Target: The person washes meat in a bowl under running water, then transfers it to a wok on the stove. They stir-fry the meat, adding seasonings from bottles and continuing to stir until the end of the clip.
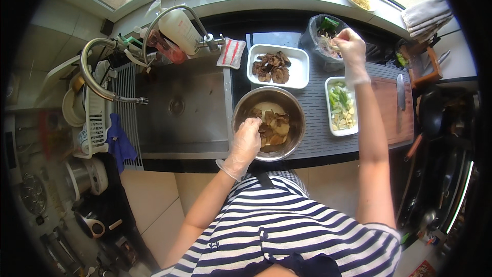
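Observation:
My left hand point(246, 138), in a clear plastic glove, reaches over the near left rim of a round metal bowl point(301, 123). Its fingers are bunched against brown mushroom-like pieces point(279, 125) in shallow liquid; whether they grip one is hidden. Farther right, my gloved right hand point(350, 48) hovers over a bag-lined waste container point(312, 42) with scraps inside. Its thumb and fingertips come together beside something pale, and I cannot tell if that is held. Behind the bowl, a white rectangular dish point(300, 70) carries more brown pieces point(273, 67) on its left side.
A white dish point(329, 123) of cut scallion and garlic stands beneath my right forearm. Beyond it are a wooden cutting board point(388, 123) and a knife point(400, 92). Left lie a steel sink point(184, 130), a curved faucet point(90, 75) and a dish rack point(96, 123). A stove point(442, 184) is right.

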Tool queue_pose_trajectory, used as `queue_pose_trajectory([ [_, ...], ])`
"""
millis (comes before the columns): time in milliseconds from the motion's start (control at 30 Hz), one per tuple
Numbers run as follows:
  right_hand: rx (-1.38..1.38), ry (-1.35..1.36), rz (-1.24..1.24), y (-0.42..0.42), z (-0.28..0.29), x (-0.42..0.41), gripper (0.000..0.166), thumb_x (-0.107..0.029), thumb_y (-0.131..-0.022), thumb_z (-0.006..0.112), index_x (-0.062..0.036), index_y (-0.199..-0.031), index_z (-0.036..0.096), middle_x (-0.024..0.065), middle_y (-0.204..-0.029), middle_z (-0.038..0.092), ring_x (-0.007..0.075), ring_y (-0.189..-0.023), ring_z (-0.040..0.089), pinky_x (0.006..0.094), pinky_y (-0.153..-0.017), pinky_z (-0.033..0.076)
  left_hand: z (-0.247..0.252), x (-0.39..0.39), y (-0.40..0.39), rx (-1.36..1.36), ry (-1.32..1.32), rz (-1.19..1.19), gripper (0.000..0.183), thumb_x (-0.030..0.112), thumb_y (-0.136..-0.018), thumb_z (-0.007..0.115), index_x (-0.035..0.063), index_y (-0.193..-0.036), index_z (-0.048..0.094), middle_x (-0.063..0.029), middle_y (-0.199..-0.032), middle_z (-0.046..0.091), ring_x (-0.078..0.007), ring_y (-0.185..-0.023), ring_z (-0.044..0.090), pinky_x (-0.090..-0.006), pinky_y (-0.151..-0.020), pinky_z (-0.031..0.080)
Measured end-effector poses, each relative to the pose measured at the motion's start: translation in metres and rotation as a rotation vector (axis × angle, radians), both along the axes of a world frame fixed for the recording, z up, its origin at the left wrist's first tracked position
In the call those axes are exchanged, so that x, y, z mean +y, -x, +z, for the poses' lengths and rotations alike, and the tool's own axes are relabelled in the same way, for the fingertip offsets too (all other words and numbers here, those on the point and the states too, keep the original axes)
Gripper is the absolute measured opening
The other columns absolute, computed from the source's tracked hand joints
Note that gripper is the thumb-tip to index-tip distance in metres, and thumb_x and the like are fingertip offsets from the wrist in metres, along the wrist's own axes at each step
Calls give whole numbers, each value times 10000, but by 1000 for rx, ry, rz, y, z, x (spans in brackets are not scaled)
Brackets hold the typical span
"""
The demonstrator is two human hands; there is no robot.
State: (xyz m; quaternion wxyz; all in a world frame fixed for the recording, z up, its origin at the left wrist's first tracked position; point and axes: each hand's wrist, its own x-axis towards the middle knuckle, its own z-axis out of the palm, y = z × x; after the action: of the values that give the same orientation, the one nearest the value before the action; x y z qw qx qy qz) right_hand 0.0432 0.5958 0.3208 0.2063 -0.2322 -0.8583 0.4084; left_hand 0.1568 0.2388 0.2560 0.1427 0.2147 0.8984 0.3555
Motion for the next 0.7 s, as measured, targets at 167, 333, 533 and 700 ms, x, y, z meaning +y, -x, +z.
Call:
queue_pose_trajectory([
  [167, -464, -128, -59, 42, -52, 73, 244, -100, -708, 728, -124, -946, 680, 51, -766, 655, 189, -692, 622, 304, -601, 480, 3, 5, -9, 47, -39, -8, 347, -41, -783, 539, 3, -1124, 586, -152, -1121, 581, -344, -1039, 557, -410, -910, 468],
  [333, -674, 75, 118, 55, -61, 79, 565, 14, -642, 725, -110, -1180, 605, 81, -1015, 669, 199, -904, 619, 320, -795, 490, 5, -3, -14, -13, 6, 20, 394, -39, -778, 559, -4, -1170, 556, -154, -1165, 562, -333, -1104, 535, -383, -963, 442],
  [533, -476, 285, 65, 46, -75, 62, 274, 11, -769, 587, -82, -1019, 647, 80, -874, 615, 178, -726, 601, 348, -579, 531, 6, -3, -13, 8, -11, 17, 409, -39, -777, 556, 0, -1184, 547, -156, -1167, 558, -337, -1107, 530, -383, -961, 442],
  [700, -226, 701, 136, 28, -75, 79, 516, -108, -822, 647, 69, -1283, 500, 122, -1118, 614, 205, -967, 617, 291, -829, 510, 7, -6, -9, 81, -61, 10, 373, -44, -776, 547, 1, -1146, 566, -156, -1123, 567, -347, -1033, 542, -408, -912, 462],
])
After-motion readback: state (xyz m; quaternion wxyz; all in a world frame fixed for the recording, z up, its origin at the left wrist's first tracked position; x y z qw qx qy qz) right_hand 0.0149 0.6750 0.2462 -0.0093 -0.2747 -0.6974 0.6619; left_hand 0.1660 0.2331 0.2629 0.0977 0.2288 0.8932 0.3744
